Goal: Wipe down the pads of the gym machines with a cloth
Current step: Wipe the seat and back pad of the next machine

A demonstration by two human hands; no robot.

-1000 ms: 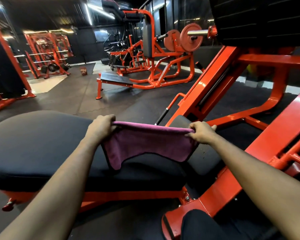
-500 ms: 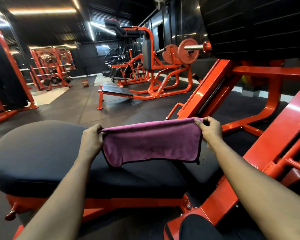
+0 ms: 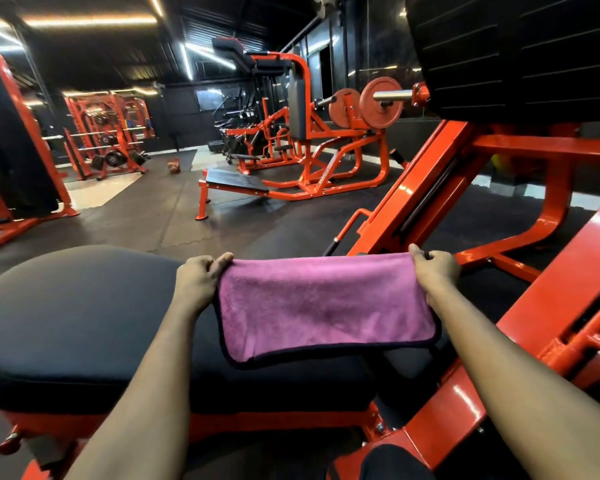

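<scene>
**Step in hand: cloth preparation, ahead of a wiping stroke.**

The magenta microfibre cloth (image 3: pixel 323 306), bound with a dark edge, was held spread in the air between both hands, over the right-hand part of the black leg-press pad (image 3: pixel 84 323). Its lower edge hung close to the pad. Contact could not be determined.

- The left grip (image 3: pixel 196 282) was clenched on the upper left corner of the cloth, which was pinched between thumb and curled fingers.
- The right grip (image 3: pixel 433 271) was clenched on the upper right corner in the same manner.

No wiping contact was evident, so the pad was judged not yet wiped in this pass.

**Next move, as judged.** The cloth should be lowered flat onto the pad. One corner should then be let go, and a palm pressed onto the cloth to sweep it along the pad toward its rounded left end. The broad pad would call for overlapping passes. The orange frame (image 3: pixel 430 188) adjoined the pad on the right, so the cloth should be kept clear of that joint.

**Containers.** No bucket, spray bottle or bin was visible. A small brown object (image 3: pixel 174 166) stood on the distant floor, too small to identify. Whether the cloth was damp could not be determined.
</scene>
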